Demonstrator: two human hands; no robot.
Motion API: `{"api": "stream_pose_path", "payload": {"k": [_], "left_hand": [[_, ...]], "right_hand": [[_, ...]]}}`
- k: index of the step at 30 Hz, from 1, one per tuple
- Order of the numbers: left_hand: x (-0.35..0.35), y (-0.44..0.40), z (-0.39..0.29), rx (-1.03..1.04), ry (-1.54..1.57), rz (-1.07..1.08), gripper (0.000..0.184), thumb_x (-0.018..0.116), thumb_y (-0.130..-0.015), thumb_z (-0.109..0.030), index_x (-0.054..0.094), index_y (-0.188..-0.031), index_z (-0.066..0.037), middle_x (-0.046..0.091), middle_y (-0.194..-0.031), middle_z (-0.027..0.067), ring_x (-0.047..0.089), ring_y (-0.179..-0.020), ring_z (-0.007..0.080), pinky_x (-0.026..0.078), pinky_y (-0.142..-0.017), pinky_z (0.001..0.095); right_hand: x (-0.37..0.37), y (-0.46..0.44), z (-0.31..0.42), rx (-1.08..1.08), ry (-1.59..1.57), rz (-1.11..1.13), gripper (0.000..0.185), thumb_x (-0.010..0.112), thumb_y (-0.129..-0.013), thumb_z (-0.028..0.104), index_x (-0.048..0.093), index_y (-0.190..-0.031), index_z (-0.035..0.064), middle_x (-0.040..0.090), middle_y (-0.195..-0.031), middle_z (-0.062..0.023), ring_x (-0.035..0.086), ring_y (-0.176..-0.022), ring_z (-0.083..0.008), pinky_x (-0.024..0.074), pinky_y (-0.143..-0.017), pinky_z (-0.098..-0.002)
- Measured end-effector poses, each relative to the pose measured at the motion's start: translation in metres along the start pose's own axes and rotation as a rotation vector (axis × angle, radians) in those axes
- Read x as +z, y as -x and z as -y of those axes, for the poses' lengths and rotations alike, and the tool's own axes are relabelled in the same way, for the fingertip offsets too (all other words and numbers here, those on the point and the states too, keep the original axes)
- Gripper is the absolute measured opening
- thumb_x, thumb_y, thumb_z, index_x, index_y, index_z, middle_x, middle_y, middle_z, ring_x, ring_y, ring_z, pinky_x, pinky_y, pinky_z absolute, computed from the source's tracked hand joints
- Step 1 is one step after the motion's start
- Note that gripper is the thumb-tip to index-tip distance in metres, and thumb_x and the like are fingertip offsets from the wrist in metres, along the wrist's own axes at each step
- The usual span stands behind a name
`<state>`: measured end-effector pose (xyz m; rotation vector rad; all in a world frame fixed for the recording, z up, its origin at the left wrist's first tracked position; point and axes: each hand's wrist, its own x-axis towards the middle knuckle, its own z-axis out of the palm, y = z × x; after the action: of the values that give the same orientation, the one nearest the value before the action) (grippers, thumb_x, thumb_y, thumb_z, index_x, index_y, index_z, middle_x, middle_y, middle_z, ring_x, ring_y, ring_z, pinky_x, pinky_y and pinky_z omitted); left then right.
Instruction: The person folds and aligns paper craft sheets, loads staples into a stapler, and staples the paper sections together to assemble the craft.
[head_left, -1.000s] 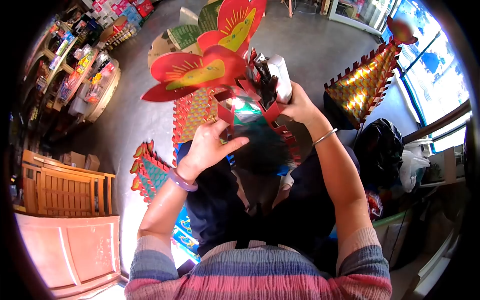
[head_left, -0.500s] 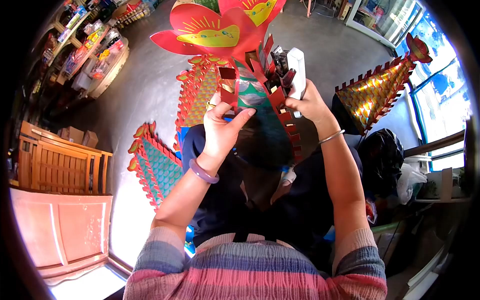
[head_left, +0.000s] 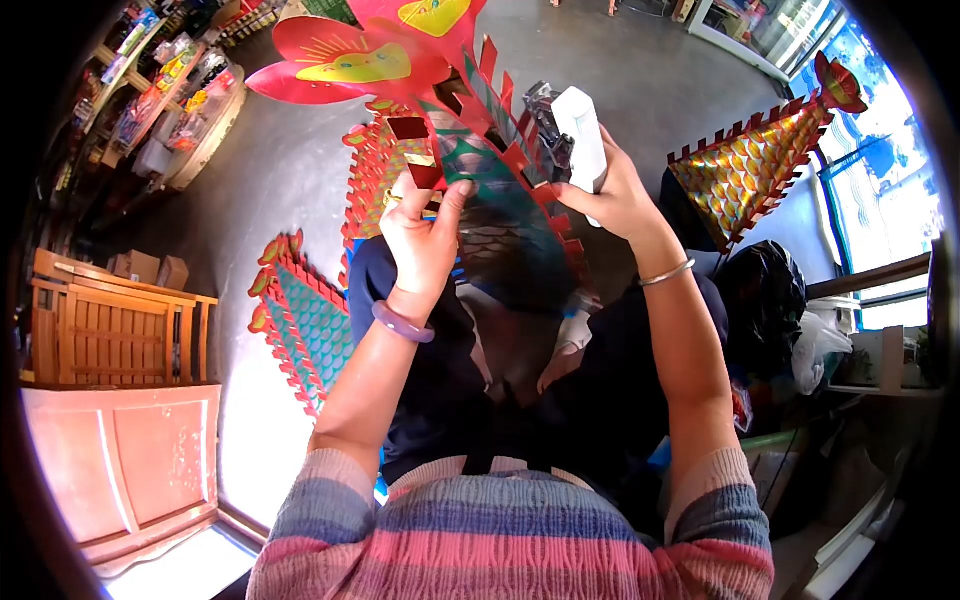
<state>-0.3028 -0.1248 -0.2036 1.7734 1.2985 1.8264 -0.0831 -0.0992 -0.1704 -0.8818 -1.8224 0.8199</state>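
A green scale-patterned paper piece [head_left: 500, 200] with red notched edges and large red-and-yellow petals [head_left: 360, 62] stands between my knees. My left hand [head_left: 425, 225] pinches its left red edge between thumb and fingers. In my right hand [head_left: 615, 195] is a white stapler-like tool [head_left: 582, 125] with dark metal parts, its exact kind unclear; the thumb of that hand rests near the right red edge. The tool's dark part lies beside that edge, and I cannot tell whether they touch.
A gold scaled piece [head_left: 745, 165] stands at the right, near a black bag [head_left: 765, 310]. Teal [head_left: 315, 325] and gold [head_left: 385, 190] pieces are at the left. Further left are stocked shelves [head_left: 165, 110], a folded wooden chair [head_left: 120, 325] and a wooden panel [head_left: 130, 460].
The green piece has tilted and its petals have shifted up and left. My left hand has moved slightly left. The white tool has turned to slant beside the right edge.
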Motion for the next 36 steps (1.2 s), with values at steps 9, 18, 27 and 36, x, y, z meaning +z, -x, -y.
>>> {"api": "stream_pose_path", "payload": {"k": [9,18,27,36], "left_hand": [[0.004,-0.007,0.004,0.085,-0.138,-0.007,0.021,0.076,-0.067,-0.012,0.058,-0.067,0.001,0.052,-0.068,0.0105,0.05,-0.058,0.0267,0.04,-0.053,0.0313],[0.009,-0.032,-0.009,0.204,-0.229,0.214,0.011,0.068,-0.064,-0.004,0.059,-0.068,0.001,0.054,-0.072,0.0132,0.057,-0.063,0.0311,0.046,-0.057,0.0356],[0.019,-0.042,-0.023,0.303,-0.353,0.236,0.021,0.072,-0.065,-0.01,0.062,-0.081,-0.002,0.057,-0.081,0.0103,0.059,-0.069,0.0288,0.048,-0.061,0.0353],[0.024,-0.028,-0.006,0.126,-0.179,0.096,0.04,0.073,-0.065,0.001,0.043,-0.093,-0.002,0.058,-0.075,0.0083,0.062,-0.067,0.0193,0.049,-0.057,0.0297]], "right_hand": [[-0.006,0.019,0.032,-0.1,0.053,0.049,0.048,0.065,-0.063,0.005,0.052,-0.109,-0.0013,0.048,-0.121,-0.0174,0.049,-0.109,-0.0269,0.0387,-0.091,-0.0327],[0.014,0.02,0.01,-0.076,0.332,0.033,0.048,0.06,-0.063,0.001,0.053,-0.111,0.0033,0.048,-0.12,-0.0197,0.044,-0.115,-0.0349,0.0392,-0.093,-0.0364],[0.002,0.017,0.007,0.026,0.299,-0.033,0.044,0.059,-0.066,0.004,0.055,-0.11,0.0011,0.052,-0.115,-0.0196,0.05,-0.106,-0.0357,0.0407,-0.089,-0.0353],[0.005,0.019,0.018,-0.1,0.345,-0.013,0.046,0.059,-0.064,0.002,0.055,-0.11,0.0013,0.053,-0.112,-0.0174,0.052,-0.104,-0.0346,0.0429,-0.088,-0.0346]]}}
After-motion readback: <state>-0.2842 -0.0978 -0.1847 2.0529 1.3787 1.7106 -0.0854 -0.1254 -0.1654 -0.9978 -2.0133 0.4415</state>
